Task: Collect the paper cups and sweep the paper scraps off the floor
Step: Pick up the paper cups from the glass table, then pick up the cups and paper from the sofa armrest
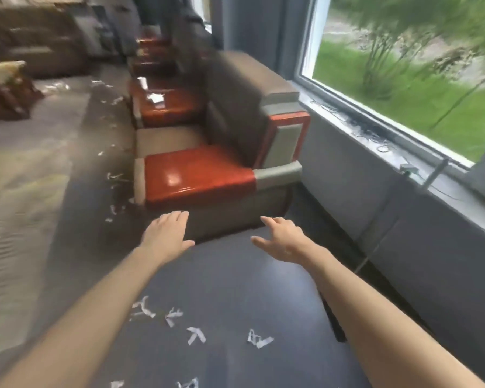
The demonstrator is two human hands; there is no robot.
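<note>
On the dark grey floor [235, 281], small white torn paper scraps [196, 334] look feather-light and flimsy, likelier swept than pinched, while left hand [165, 236] and right hand [284, 242] hover with fingers spread, holding nothing.

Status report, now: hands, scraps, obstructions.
Left hand and right hand open, empty. Paper scraps unswept on floor. No cups visible. Armchair ahead.

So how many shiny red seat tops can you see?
3, all in a row along the window side: the nearest shiny red seat top, a second behind it, a blurry third farthest back. More may be hidden.
</note>
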